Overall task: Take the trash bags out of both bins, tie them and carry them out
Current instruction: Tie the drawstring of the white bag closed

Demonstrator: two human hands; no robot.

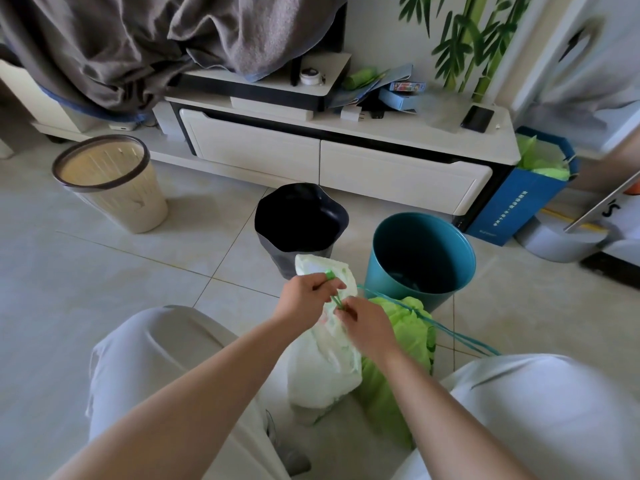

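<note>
Soft, even daylight fills the room, moderately bright, with no hard shadows. The glossy pale grey floor tiles (104,271) carry a faint sheen toward the left of the frame. The inside of the black bin (301,216) at centre is lost in darkness. Wide-angle distortion bends the long white cabinet (329,161) and stretches things near the edges. The right edge and lower right corner are smeared with motion blur, most of all the white-trousered knee (540,420). The centre is fairly sharp, though slightly soft.
</note>
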